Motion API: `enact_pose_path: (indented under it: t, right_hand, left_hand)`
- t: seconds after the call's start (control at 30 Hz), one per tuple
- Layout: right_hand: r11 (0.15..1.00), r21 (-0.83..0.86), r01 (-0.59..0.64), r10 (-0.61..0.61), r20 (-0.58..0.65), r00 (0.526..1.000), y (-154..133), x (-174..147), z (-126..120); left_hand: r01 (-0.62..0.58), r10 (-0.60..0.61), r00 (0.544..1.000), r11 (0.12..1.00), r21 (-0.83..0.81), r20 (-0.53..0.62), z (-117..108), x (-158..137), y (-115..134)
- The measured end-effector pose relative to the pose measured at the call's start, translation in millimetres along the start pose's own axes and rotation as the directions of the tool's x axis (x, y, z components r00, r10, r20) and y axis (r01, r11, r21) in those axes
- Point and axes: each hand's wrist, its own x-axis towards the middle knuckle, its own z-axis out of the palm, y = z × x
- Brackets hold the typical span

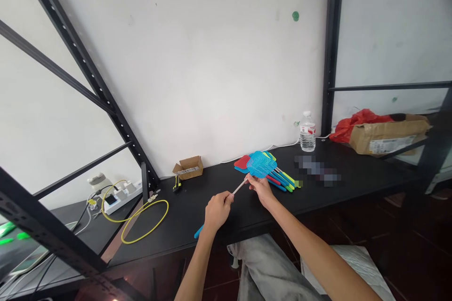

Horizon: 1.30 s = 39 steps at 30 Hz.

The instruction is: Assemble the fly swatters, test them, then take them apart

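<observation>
A blue fly swatter (262, 164) is held up at a slant above the black shelf. My left hand (217, 209) is closed round its handle, whose blue end sticks out below the fist. Up near the swatter's head, my right hand (259, 188) has its fingers closed on the thin metal rod. Behind and partly hidden by the blue head lies a pile of more fly swatters (243, 162) in red, blue and yellow-green, their handles (287, 182) fanned toward the right.
On the black shelf (183, 221) are a small open cardboard box (189, 168), a yellow cable (165, 216), a water bottle (307, 132) and a larger carton (388, 134) with a red bag (360, 122). Black uprights (332, 51) frame both sides. A power strip (122, 197) sits left.
</observation>
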Motion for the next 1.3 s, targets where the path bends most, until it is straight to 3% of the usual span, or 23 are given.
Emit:
enact_pose_path:
  t: [0.13, 0.27, 0.43, 0.77, 1.03, 1.13, 1.3]
  right_hand:
    - [0.999, 0.016, -0.050, 0.049, 0.044, 0.998, -3, -2, 0]
    - [0.999, 0.022, -0.044, 0.044, -0.021, 0.999, -2, -1, 0]
    - [0.996, 0.077, -0.044, 0.049, -0.061, 0.997, 0, 2, -2]
    - [0.996, 0.082, -0.047, 0.049, -0.031, 0.998, -1, 1, -2]
    - [0.994, -0.062, -0.090, 0.090, 0.007, 0.996, 6, 17, 3]
    - [0.995, -0.065, -0.074, 0.075, 0.020, 0.997, 11, 22, 5]
    - [0.999, -0.004, -0.045, 0.045, -0.067, 0.997, 16, 25, 3]
  left_hand:
    - [-0.006, 0.009, 0.997, 0.999, 0.034, -0.082, 3, -4, -3]
    - [0.022, -0.010, 0.993, 0.995, 0.100, -0.115, 10, -4, 0]
    - [0.020, 0.001, 0.993, 0.984, 0.175, -0.117, 19, 5, 7]
    - [0.036, -0.008, 0.991, 0.977, 0.211, -0.135, 21, 6, 6]
    - [-0.081, 0.152, 0.947, 0.966, 0.247, -0.284, 34, 32, 25]
    - [-0.031, 0.107, 0.959, 0.960, 0.279, -0.264, 39, 41, 31]
    - [0.044, 0.014, 0.980, 0.957, 0.287, -0.199, 40, 43, 33]
